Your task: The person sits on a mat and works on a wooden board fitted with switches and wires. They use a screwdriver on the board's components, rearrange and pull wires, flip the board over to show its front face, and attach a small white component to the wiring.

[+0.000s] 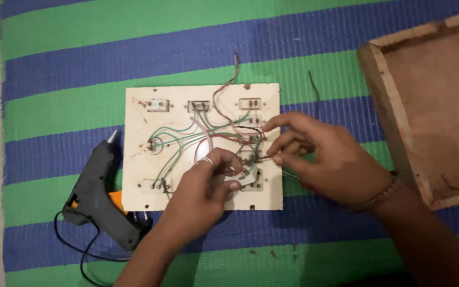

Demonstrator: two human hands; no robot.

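Head view: the white switchboard (139, 180) lies back-up at centre on the striped mat (54, 106). The left hand (205, 186) pinches wires (179, 139) at the board's four o'clock corner; the right hand (328, 159) seemingly grips a thin tool there. A glue gun (99, 194) lies at eight o'clock, a wooden box (431, 106) at two.

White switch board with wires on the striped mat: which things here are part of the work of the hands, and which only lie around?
In use:
- white rectangular switch board
- green, red and black wires on it
- left hand, pinching at a wire
- right hand, holding a thin tool

Lying about:
- black glue gun with orange trigger
- shallow brown wooden box
- green and blue striped mat
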